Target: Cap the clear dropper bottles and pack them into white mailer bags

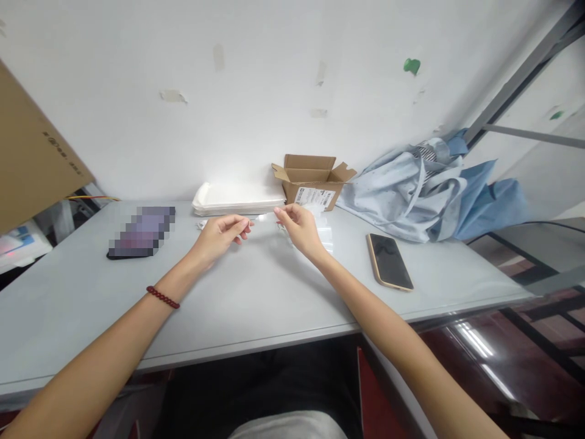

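Observation:
My left hand [225,236] is closed in a pinch above the table, thumb against forefinger. A bit of something whitish shows at its fingertips, too small to name. Facing it, my right hand [299,228] also pinches, with a small translucent strip [264,217] reaching from its fingertips toward the left hand. Whether the strip touches the left fingers I cannot tell. Behind and beside the right hand lie clear plastic pieces [326,239], partly hidden by it. A small white item [201,225] rests on the table just behind my left hand.
At the wall stand a stack of white envelopes [240,198] and an open cardboard box [315,183]. One phone [390,262] lies at right, a blurred-out device [142,233] at left. Blue cloth bags [411,189] fill the back right; a large carton [36,146] leans far left.

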The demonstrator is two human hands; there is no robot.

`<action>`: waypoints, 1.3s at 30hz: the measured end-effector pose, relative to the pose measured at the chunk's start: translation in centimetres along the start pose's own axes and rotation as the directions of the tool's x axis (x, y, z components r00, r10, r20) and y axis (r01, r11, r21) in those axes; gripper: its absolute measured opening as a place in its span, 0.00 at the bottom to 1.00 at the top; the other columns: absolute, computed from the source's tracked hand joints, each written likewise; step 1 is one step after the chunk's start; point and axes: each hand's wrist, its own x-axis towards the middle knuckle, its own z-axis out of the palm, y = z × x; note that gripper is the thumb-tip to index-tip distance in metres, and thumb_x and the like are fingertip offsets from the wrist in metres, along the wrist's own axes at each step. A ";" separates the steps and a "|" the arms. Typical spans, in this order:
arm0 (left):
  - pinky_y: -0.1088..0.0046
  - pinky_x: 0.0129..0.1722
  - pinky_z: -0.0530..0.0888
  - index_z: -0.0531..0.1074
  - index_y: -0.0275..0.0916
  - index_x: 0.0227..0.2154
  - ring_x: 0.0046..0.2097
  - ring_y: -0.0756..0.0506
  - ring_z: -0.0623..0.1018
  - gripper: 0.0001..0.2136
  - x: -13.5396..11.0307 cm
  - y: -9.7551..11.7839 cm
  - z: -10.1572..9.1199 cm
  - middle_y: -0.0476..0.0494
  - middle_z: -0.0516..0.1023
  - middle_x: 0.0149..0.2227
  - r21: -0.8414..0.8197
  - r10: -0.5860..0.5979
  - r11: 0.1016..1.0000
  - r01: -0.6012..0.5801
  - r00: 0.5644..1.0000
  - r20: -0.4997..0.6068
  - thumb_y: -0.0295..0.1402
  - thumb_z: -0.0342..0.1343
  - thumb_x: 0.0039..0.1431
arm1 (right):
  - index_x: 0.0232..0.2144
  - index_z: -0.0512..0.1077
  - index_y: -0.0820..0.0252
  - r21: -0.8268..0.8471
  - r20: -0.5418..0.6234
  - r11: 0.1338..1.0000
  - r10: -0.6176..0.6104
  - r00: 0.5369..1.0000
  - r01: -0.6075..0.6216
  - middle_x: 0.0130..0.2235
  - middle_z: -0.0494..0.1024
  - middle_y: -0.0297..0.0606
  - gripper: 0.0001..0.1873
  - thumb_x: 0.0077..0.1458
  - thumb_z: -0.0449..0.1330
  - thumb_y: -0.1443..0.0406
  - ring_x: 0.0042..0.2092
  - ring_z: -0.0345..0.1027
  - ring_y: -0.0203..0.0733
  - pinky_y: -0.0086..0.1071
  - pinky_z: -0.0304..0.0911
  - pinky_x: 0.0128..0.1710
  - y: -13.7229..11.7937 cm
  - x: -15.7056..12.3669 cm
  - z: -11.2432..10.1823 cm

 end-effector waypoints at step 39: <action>0.69 0.35 0.70 0.76 0.39 0.23 0.30 0.46 0.72 0.11 -1.4 0.9 1.2 0.45 0.77 0.26 0.143 0.040 0.989 -0.041 0.999 0.011 0.41 0.57 0.52 | 0.36 0.65 0.58 -0.209 0.099 0.977 -0.017 0.995 0.038 0.20 0.69 0.30 0.18 0.63 0.45 0.52 0.27 0.66 0.39 0.31 0.59 0.32 1.1 -1.6 1.5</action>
